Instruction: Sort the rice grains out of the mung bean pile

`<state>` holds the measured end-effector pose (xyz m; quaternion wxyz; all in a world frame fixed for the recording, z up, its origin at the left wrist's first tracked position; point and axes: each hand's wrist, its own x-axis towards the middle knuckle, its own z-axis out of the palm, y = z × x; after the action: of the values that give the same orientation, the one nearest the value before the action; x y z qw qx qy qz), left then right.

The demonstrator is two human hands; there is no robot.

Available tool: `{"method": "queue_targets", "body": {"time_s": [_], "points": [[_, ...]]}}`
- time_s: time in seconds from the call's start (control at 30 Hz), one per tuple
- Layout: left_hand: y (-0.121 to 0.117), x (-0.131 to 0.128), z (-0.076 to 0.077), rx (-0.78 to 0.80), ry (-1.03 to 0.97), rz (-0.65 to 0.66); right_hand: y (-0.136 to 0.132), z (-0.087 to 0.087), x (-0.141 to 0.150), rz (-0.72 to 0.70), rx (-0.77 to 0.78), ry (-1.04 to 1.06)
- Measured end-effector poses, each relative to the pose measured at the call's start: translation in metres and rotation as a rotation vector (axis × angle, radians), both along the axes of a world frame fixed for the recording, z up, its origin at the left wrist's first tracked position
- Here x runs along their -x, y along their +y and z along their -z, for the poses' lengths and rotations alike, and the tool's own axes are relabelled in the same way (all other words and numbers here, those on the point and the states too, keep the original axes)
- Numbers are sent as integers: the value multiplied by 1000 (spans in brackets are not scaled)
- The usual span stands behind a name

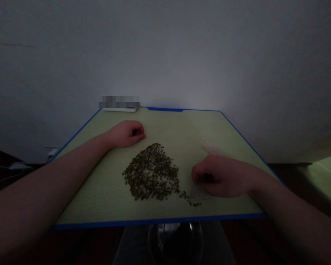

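A loose spread of small green-brown beans [151, 173] covers the middle of the table [105, 206]. To its upper left rests my left hand [128, 133], fingers curled in and thumb against them, with nothing visible inside. On the other side, my right hand [223, 176] is closed on a clear plastic piece [194, 193] with a curved edge; its exact kind is hard to make out. The piece touches the table beside a short trail of beans [194, 203]. Just beyond my right hand lies a patch of small whitish grains [210, 147], partly hidden by the hand.
A shiny metal bowl [198, 239] sits below the table's blue front edge [132, 223], over the lap. At the back left corner stands a blurred-out white item [120, 109]. The wall [176, 55] rises behind the table. A white power strip [19, 165] with cables is at far left.
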<state>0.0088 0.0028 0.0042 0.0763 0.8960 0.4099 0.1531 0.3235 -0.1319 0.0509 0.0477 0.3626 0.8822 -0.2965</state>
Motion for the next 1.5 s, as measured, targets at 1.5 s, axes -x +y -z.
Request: {"method": "queue_targets", "body": {"time_s": [1.5], "points": [[0,0,0,8,4,4,-5,-2,4,47,-69,-52]]}}
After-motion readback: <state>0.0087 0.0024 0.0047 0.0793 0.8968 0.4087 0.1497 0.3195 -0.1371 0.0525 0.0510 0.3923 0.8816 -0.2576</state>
